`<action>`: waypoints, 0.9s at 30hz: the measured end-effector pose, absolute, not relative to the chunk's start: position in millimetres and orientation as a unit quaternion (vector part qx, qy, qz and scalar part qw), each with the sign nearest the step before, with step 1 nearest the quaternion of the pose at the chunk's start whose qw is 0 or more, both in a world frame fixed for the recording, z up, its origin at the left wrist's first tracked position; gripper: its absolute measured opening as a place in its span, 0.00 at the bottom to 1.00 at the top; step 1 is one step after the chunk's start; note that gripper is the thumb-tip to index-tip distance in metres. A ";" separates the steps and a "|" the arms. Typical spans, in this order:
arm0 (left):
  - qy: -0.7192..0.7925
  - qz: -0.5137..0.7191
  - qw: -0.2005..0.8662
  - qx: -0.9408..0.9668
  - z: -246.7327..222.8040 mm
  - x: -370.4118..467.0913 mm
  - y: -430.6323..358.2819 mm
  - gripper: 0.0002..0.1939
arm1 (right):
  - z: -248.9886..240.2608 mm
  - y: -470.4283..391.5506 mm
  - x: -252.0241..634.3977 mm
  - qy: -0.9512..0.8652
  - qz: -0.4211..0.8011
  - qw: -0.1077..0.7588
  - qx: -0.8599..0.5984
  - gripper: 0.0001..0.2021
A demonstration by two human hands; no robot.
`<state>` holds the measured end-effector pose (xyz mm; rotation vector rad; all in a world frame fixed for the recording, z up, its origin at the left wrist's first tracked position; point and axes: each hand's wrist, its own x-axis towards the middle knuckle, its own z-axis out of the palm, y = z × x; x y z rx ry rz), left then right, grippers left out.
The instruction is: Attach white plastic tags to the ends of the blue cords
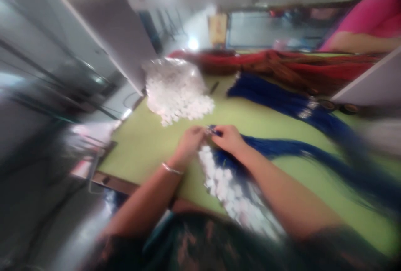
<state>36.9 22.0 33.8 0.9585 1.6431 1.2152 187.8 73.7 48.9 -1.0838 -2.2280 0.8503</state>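
Both my hands meet over the green tabletop (pixel 134 149), near its middle. My right hand (pixel 228 137) is closed on the end of a bundle of blue strands (pixel 275 146), which trails off to the right. Close beside it, my left hand (pixel 191 140) has its fingers pinched at the small shiny tip of that bundle; blur hides exactly what they hold. Below my hands, a long row of small white pieces (pixel 222 183) runs toward my body, with some blue strands beside it.
A clear plastic bag (pixel 175 83) spills white pieces at the back left. Another blue bundle (pixel 266 93) lies at the back right, before red strands (pixel 344 68). Dark rolls (pixel 347 108) sit by a pale post. Across the table is a person's pink sleeve (pixel 366 18).
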 end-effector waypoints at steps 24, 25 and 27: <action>0.802 0.252 0.063 0.537 51.6 -19.7 69.2 0.18 | 50.3 81.1 185.7 -0.732 0.466 0.330 -0.372 0.07; 0.802 0.232 0.054 0.548 48.4 -20.8 74.0 0.18 | 50.0 81.2 185.5 -0.734 0.455 0.336 -0.376 0.07; 0.795 0.209 0.040 0.568 43.5 -23.4 77.9 0.15 | 48.8 81.5 185.1 -0.737 0.432 0.348 -0.387 0.08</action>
